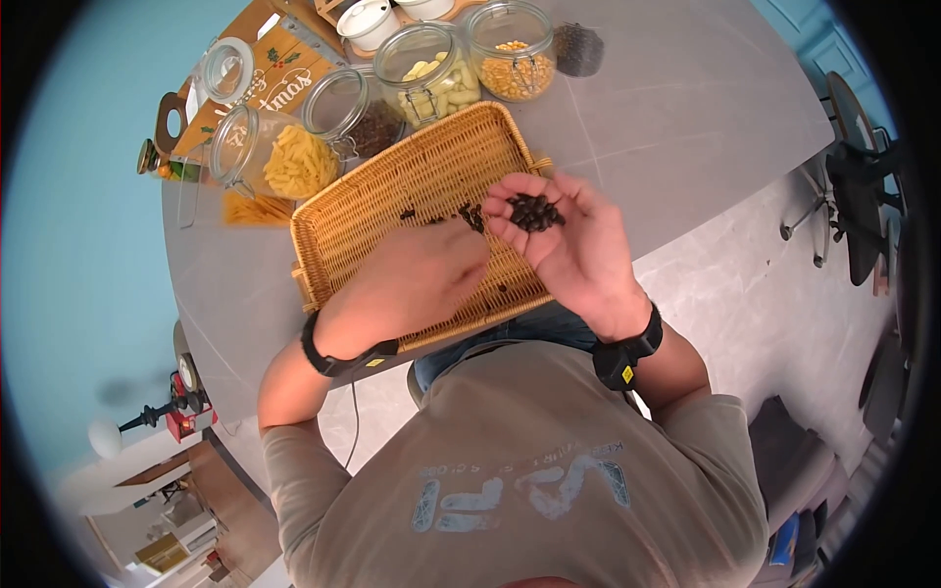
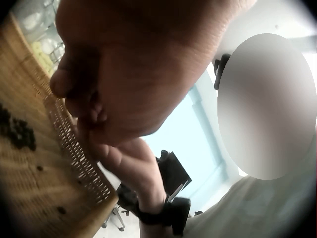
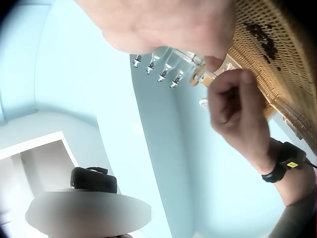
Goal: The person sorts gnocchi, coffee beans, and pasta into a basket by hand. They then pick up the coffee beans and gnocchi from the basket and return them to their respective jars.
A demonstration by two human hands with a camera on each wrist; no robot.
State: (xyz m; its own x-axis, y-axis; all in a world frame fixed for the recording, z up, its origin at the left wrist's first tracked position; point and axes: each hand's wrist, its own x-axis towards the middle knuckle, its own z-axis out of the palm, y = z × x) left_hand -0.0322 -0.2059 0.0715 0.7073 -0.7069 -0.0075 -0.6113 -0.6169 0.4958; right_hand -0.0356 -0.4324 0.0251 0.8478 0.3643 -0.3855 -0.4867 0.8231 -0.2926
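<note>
In the head view my right hand (image 1: 583,250) lies palm up over the right end of a wicker basket (image 1: 333,220), its palm cupped under a small heap of dark brown beans (image 1: 534,212). My left hand (image 1: 417,274) hovers above the basket beside it, back of the hand upward. The right wrist view gives the left hand (image 3: 240,106) with its fingers curled in and nothing visible between them. Loose dark beans (image 3: 265,42) lie scattered on the basket's floor. In the left wrist view the two hands overlap near the basket's wall.
Behind the basket stand glass jars: one with pasta (image 1: 297,162), one with dark contents (image 1: 377,127), one with pale green pieces (image 1: 441,93) and one with yellow kernels (image 1: 515,73). A wooden sign (image 1: 279,73) leans at the back left. Chairs (image 1: 853,186) stand beyond the grey table (image 1: 686,108).
</note>
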